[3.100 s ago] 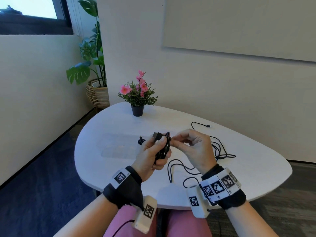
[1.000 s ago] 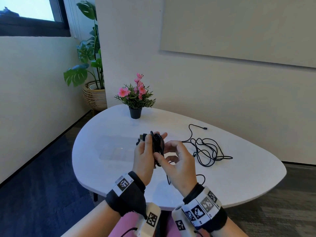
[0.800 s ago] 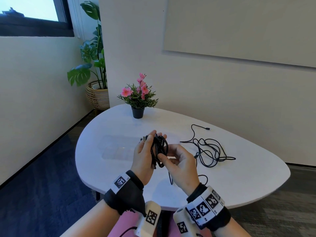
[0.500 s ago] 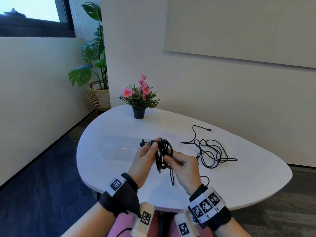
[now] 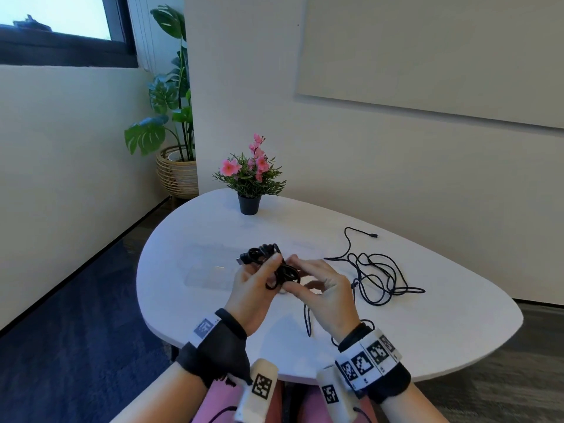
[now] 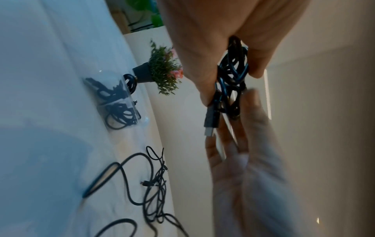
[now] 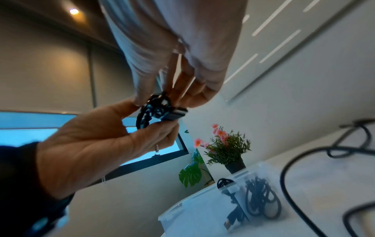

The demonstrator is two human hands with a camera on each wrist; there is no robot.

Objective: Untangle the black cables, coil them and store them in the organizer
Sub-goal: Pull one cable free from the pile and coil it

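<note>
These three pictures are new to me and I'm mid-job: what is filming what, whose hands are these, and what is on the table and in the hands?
No robot here: a person works bare-handed with cameras strapped on. The wide picture comes from a head camera looking down at a white table. The other two come from wrist cameras, so they look tilted and very close.

The left hand grips a nearly finished coiled black cable; its USB plug sticks out in the left wrist view. The right hand pinches the same coil from the other side.

On the table lie a loose black cable tangle, not yet coiled, a clear plastic organizer already holding coiled cables, and a small potted flower.
</note>
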